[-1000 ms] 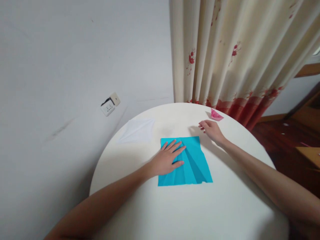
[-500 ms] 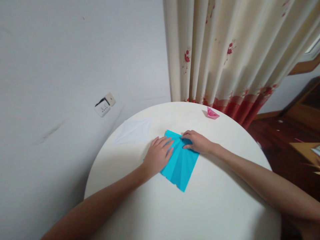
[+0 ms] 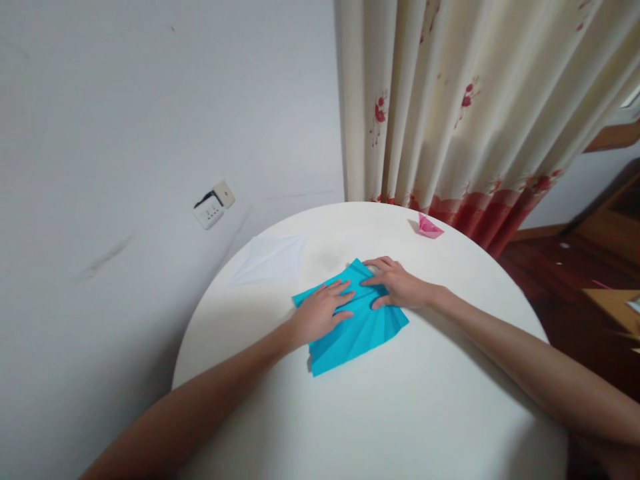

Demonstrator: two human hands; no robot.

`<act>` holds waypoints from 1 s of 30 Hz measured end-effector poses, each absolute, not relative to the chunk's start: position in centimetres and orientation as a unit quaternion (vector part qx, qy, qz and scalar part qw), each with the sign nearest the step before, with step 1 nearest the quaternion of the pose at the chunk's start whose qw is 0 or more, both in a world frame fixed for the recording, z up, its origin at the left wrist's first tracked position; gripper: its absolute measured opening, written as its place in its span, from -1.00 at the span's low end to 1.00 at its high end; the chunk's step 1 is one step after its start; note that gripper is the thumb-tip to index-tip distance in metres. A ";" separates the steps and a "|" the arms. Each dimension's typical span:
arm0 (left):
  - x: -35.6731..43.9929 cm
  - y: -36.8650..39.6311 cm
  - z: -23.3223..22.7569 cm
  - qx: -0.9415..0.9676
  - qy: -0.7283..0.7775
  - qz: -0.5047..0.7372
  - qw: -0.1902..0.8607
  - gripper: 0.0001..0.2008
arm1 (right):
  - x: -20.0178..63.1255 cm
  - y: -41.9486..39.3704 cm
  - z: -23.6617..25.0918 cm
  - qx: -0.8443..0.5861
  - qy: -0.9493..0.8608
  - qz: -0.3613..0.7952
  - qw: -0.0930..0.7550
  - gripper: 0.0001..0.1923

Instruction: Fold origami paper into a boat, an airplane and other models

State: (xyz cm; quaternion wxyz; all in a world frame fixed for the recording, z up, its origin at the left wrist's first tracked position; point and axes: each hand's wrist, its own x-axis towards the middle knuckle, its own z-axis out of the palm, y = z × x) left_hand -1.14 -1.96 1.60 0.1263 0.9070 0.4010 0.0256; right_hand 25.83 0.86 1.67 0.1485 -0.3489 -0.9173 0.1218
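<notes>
Both your hands lie flat on the creased blue paper at the middle of the round white tabletop (image 3: 380, 413).

From the left: a wall socket (image 3: 214, 206), then a white sheet (image 3: 270, 260) lying apart near the tabletop's far left rim. Your left hand (image 3: 320, 311) rests with its palm down and fingers spread on the blue paper (image 3: 357, 330); your right hand (image 3: 397, 285) presses beside it, fingers extended, gripping nothing. A small pink folded paper (image 3: 429, 227) sits at the far rim by the curtain (image 3: 470, 100).
</notes>
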 end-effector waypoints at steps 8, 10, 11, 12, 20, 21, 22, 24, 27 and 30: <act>-1.5 -2.5 3.4 0.907 0.410 0.049 0.080 -0.68 | 26.7 1.2 1.3 -0.360 -0.909 0.148 0.151 -0.33; -1.9 -2.6 4.1 0.903 0.418 0.072 0.066 -0.69 | 26.7 1.1 1.5 -0.351 -0.906 0.158 0.177 -0.42; -2.1 -2.5 4.4 0.902 0.419 0.082 0.059 -0.68 | 26.6 1.1 1.6 -0.344 -0.904 0.163 0.197 -0.50; -2.4 -2.4 4.7 0.901 0.420 0.091 0.051 -0.67 | 26.5 1.0 1.8 -0.335 -0.900 0.168 0.222 -0.59; -3.7 -2.0 7.0 0.857 0.480 0.177 0.056 -0.65 | 25.2 -0.1 3.9 -0.310 -0.807 0.289 0.411 -0.71; -3.6 -2.1 7.2 0.851 0.483 0.192 0.075 -0.64 | 25.0 -0.3 4.0 -0.320 -0.791 0.313 0.417 -0.72; -3.5 -2.2 7.5 0.845 0.484 0.205 0.102 -0.64 | 24.7 -0.5 4.1 -0.331 -0.773 0.343 0.419 -0.71; -3.3 -2.1 7.8 0.829 0.480 0.225 0.179 -0.63 | 24.3 -0.7 4.1 -0.357 -0.725 0.419 0.414 -0.66; -3.6 -1.6 7.6 0.793 0.465 0.230 0.320 -0.64 | 24.0 -0.5 3.8 -0.400 -0.647 0.494 0.421 -0.55; -4.1 -0.7 6.7 0.761 0.452 0.197 0.422 -0.64 | 24.1 -0.1 3.3 -0.460 -0.619 0.467 0.431 -0.50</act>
